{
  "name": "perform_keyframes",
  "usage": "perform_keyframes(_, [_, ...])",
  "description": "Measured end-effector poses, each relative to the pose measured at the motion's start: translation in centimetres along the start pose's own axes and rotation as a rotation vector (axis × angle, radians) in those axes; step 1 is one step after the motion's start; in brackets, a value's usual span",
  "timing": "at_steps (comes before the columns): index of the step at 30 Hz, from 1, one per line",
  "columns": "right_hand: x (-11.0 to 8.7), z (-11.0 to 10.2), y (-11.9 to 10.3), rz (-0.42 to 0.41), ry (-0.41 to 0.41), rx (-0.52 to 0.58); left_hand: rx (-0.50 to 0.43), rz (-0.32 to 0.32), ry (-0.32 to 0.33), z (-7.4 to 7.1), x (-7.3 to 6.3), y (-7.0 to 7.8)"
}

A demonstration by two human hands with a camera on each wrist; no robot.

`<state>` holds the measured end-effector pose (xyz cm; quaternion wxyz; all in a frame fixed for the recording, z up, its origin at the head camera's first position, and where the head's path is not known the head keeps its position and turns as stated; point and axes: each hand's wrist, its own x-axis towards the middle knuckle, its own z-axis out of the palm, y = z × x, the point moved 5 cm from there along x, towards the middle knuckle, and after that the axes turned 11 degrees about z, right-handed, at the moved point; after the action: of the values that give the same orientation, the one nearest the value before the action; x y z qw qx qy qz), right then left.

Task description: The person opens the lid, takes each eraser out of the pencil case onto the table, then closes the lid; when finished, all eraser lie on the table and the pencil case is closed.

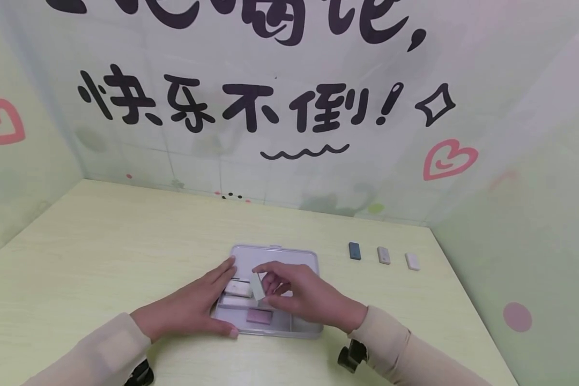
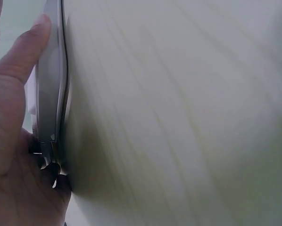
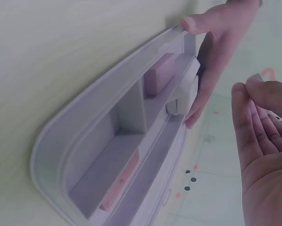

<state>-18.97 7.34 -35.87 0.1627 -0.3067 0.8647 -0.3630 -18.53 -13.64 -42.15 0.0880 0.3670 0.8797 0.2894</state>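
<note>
Pale table (image 1: pixel 101 241) below, lettered wall (image 1: pixel 198 166); right fingers (image 1: pixel 274 267) pinch a seemingly grey block (image 1: pixel 257 288), left fingers (image 1: pixel 220 271) spread.

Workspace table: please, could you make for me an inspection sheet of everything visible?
Surface: pale table, wood-like grain.
Job's things: divided lilac box with pink block, salmon block and white block; on the table to its right, blue block, beige block, another white block.
Clutter: nothing seen.
Hands: left hand touches the box's left edge; right hand pinches a pale block.
Cables: nothing seen.
Surroundings: rear wall with black lettering.
</note>
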Motion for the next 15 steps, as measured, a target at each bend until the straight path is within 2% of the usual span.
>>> perform_keyframes(7, [-0.2, -0.5, -0.2, 0.046, 0.032, 0.12, -0.012, -0.005, 0.0, 0.1, 0.1, 0.0])
perform_keyframes(15, [-1.3, -1.3, 1.1, 0.101, 0.06, 0.132, -0.001, -0.013, -0.002, 0.2, 0.1, -0.1])
